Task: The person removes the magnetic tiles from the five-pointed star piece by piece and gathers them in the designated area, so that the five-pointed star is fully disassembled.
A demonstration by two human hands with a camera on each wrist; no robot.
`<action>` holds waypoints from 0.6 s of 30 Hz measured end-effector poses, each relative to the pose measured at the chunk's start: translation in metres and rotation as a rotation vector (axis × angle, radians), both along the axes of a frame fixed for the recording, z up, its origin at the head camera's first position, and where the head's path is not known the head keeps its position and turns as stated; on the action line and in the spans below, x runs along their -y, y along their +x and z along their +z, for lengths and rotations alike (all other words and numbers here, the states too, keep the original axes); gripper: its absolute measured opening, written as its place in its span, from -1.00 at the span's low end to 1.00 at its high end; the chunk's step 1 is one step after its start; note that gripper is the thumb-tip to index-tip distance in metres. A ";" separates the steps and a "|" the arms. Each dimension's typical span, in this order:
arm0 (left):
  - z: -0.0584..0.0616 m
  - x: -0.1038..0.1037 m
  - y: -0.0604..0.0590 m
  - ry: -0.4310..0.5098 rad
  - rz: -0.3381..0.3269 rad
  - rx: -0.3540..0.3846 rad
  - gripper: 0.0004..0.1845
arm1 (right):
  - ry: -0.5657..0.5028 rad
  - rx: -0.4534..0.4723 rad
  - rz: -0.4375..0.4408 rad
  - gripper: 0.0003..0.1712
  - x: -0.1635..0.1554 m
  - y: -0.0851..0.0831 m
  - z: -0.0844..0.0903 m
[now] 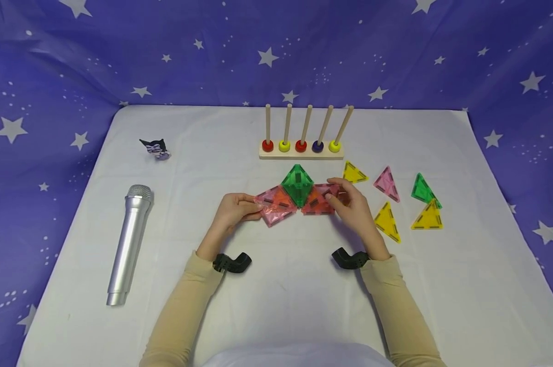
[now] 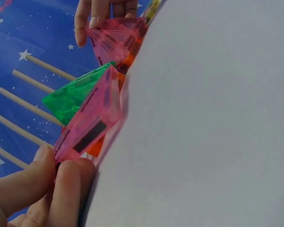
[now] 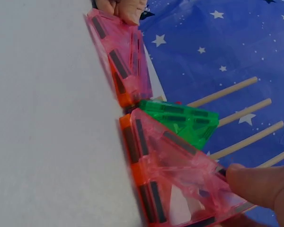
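Observation:
A built piece of translucent magnetic tiles lies on the table: a raised green part [image 1: 297, 184] in the middle, with a pink pyramid-like part on either side. Orange-red tiles show beneath the pink ones. My left hand [image 1: 234, 210] pinches the outer corner of the left pink tile [image 2: 97, 118] between thumb and fingers. On the other side my right hand [image 1: 356, 214] grips the right pink tile [image 3: 180, 165], thumb on its near face. The right hand's fingertips are partly hidden behind that tile in the right wrist view.
Behind stands a wooden peg rack [image 1: 301, 154] with coloured rings. Loose yellow [image 1: 387, 223], pink [image 1: 387, 184] and green tiles [image 1: 423, 188] lie to the right. A silver microphone [image 1: 130, 244] and a small dark figure [image 1: 156, 149] are on the left.

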State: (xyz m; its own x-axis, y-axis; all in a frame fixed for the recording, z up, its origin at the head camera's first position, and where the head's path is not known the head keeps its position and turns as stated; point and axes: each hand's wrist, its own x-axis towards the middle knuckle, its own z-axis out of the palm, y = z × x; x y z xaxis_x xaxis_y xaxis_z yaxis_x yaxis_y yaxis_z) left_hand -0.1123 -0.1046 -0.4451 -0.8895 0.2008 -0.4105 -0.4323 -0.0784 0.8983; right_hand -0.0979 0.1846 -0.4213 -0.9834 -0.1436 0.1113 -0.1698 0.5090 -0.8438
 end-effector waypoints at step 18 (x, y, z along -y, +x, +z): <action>-0.002 0.010 0.005 0.062 -0.047 -0.099 -0.77 | 0.008 -0.012 -0.019 -0.64 0.002 0.002 0.000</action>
State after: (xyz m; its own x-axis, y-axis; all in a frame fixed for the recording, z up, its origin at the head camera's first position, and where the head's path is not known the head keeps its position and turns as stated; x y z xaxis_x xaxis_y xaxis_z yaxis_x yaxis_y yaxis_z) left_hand -0.1075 -0.1150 -0.4474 -0.9140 0.2653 -0.3068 -0.3464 -0.1169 0.9308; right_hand -0.0960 0.1822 -0.4211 -0.9846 -0.1259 0.1216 -0.1698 0.5189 -0.8378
